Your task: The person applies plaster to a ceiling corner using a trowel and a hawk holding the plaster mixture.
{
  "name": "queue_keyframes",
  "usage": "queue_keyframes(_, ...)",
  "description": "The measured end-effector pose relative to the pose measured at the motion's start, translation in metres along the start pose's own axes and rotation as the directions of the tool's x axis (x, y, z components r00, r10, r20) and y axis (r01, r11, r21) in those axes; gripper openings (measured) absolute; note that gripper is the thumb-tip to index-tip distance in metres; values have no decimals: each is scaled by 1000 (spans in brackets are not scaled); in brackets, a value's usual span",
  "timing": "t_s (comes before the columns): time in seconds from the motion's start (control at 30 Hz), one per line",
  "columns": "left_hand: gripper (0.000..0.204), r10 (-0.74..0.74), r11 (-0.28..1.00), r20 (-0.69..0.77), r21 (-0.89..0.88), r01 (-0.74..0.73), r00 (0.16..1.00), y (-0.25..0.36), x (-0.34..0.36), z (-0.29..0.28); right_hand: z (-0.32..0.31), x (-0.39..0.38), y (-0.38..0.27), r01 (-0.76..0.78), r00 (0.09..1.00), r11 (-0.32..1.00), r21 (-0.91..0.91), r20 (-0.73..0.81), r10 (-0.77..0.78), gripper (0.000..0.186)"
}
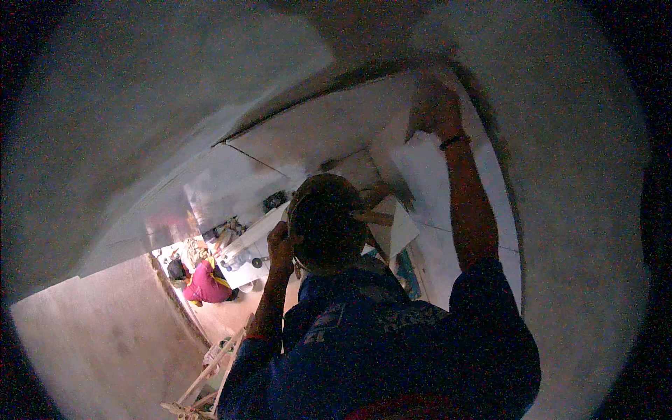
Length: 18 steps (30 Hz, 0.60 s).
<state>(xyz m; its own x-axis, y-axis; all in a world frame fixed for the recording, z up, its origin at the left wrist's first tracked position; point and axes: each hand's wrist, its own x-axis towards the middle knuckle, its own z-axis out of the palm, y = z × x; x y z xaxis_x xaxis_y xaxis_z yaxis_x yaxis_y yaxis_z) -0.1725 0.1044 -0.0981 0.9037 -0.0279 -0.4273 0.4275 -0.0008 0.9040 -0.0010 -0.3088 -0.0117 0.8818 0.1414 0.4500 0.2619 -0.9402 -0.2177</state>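
Observation:
Neither of my hands shows in the head view. A person in a dark blue shirt [378,350] fills the lower middle, back turned to me. That person's right arm reaches up, with the hand [432,105] pressed to a white panel surface [329,129] and a dark band [453,142] on the wrist. Blur hides whether that hand holds anything. Their other hand [280,241] is raised beside their head [325,220].
Pale panels with dark seams [231,178] spread across the middle. Far below at the left, a person in a pink top [206,283] crouches by a cluttered white surface [245,259]. A wooden frame [206,381] stands at the lower left, beside a plain wall [105,343].

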Motion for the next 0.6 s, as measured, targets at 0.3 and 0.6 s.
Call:
queue_keyframes(0.3,15,102,994,52,24,-103,993,3,-3,10,61,-9,-161,-325,945,660,677,199,261,24)
queue_keyframes(0.6,10,32,997,5,-71,-32,999,9,-16,1,26,-51,-128,-337,818,-540,771,524,238,39)
